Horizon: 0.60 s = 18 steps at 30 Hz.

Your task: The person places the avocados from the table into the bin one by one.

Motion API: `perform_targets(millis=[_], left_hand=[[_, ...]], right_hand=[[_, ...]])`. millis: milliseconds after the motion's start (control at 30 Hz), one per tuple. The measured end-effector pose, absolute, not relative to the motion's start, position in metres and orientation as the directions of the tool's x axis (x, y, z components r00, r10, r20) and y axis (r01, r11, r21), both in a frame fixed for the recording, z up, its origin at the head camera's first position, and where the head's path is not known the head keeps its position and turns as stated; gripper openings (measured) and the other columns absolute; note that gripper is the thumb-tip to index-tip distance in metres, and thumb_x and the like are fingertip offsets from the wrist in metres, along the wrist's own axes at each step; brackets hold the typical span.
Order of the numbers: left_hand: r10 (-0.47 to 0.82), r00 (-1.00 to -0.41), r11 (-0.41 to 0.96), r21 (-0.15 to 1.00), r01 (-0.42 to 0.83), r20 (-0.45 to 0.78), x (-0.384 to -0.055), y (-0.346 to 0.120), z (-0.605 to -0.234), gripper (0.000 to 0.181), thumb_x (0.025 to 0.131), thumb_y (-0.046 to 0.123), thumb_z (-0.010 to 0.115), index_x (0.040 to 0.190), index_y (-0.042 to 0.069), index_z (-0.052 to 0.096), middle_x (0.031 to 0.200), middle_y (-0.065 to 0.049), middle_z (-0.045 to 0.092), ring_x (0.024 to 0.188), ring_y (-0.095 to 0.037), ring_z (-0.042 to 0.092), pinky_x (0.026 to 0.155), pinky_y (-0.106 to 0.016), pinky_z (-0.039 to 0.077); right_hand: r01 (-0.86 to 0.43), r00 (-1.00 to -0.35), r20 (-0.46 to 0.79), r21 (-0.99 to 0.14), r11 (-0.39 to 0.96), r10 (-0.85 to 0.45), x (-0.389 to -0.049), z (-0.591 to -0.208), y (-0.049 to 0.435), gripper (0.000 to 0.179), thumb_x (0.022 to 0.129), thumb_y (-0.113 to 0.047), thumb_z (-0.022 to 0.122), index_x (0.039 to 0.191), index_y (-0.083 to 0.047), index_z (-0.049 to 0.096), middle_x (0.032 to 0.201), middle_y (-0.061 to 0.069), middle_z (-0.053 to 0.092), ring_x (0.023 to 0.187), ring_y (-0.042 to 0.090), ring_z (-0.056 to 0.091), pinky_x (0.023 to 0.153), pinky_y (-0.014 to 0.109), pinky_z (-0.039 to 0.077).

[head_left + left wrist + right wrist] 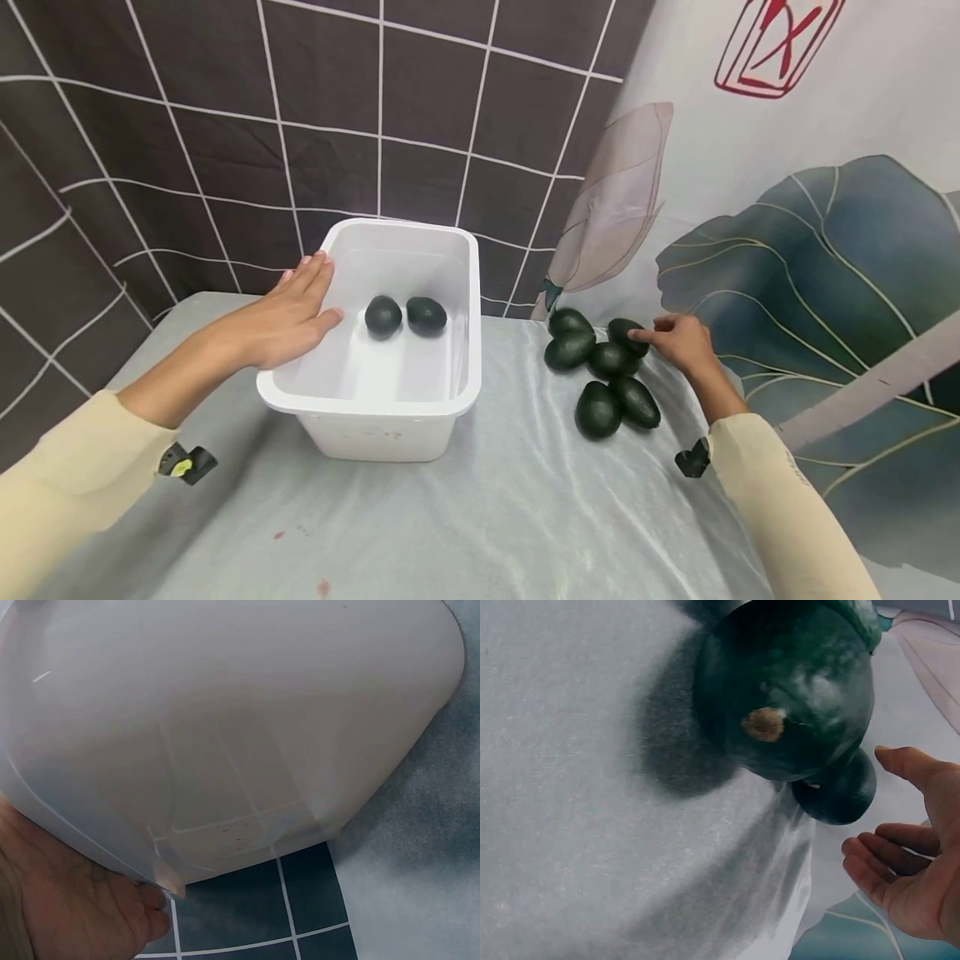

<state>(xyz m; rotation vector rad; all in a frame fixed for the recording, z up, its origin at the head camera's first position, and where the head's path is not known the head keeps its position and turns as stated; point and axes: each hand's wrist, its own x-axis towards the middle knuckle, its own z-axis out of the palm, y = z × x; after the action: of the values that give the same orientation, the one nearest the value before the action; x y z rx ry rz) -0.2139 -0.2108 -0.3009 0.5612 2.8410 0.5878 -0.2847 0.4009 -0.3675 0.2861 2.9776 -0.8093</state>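
Two dark green avocados [426,317] lie side by side in a white plastic tub [390,429]. My left hand [288,321] rests on the tub's left rim with its fingers stretched out. In the left wrist view, that hand [82,915] lies against the tub's outer wall [225,750]. To the right, my right hand [681,342] is at the back-right avocado [627,335] of a loose group. Its thumb [911,761] and fingers are spread beside that avocado [840,791] in the right wrist view. A nearer avocado [787,690] shows a brown stem scar.
Several other avocados [598,410] lie close together on the pale grey cloth [510,517]. A dark cloth with white grid lines [330,75] hangs behind the tub. Leaf-patterned fabric [810,275] hangs at the right.
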Motion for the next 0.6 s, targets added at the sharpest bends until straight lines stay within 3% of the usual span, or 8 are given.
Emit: perform_targets(millis=[400, 600], left_hand=[[0.398, -0.912, 0.847, 0.422, 0.324, -0.098, -0.214, -0.211, -0.301, 0.084, 0.120, 0.034, 0.038, 0.174, -0.014, -0.005, 0.186, -0.030, -0.018, 0.174, -0.052, -0.016, 0.142, -0.069, -0.006], [0.400, -0.911, 0.846, 0.423, 0.326, -0.098, -0.213, -0.210, -0.300, 0.084, 0.120, 0.035, 0.037, 0.174, -0.014, -0.004, 0.186, -0.030, -0.018, 0.175, -0.051, -0.017, 0.142, -0.069, -0.006]], right_hand=[[0.219, -0.973, -0.173, -0.476, 0.852, 0.153, -0.288, -0.376, 0.404, 0.096, 0.105, -0.062, 0.072, 0.162, 0.011, 0.050, 0.167, 0.038, 0.050, 0.156, 0.061, 0.040, 0.125, 0.071, 0.045], [0.199, -0.975, -0.194, -0.524, 0.828, 0.112, -0.291, -0.379, 0.403, 0.093, 0.105, -0.059, 0.073, 0.160, 0.013, 0.053, 0.164, 0.039, 0.052, 0.151, 0.056, 0.051, 0.121, 0.068, 0.051]])
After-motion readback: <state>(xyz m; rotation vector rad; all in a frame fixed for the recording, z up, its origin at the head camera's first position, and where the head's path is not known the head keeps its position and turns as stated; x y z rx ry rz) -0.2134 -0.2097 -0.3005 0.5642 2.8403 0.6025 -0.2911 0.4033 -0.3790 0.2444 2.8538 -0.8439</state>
